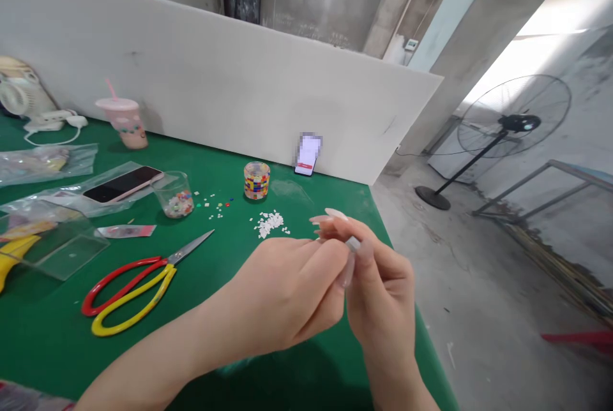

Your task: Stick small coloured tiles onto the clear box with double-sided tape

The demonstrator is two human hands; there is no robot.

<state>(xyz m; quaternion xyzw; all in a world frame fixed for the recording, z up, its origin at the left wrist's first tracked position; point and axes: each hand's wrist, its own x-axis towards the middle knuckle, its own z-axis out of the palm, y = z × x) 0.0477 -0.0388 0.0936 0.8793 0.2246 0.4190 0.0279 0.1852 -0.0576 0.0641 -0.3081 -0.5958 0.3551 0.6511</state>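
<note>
My left hand (299, 283) is closed, its fingers curled and pressed against my right hand, with whatever lies inside them hidden. Thumb and fingers of my right hand (383, 277) come together around a small whitish square tile (353, 244), which shows at the point where both hands meet. Just beyond them lies a loose pile of white square tiles (271, 224) on the green table. Behind that pile stands a round clear container (257, 181) covered with colourful mosaic tiles.
Scissors (167, 264) with red and yellow handles lie left of my arm. A clear plastic cup (177, 197) holds mixed tiles, with several scattered beside it. A phone (308, 154) leans on the white partition (215, 79). A pink tumbler (125, 122) stands farther left.
</note>
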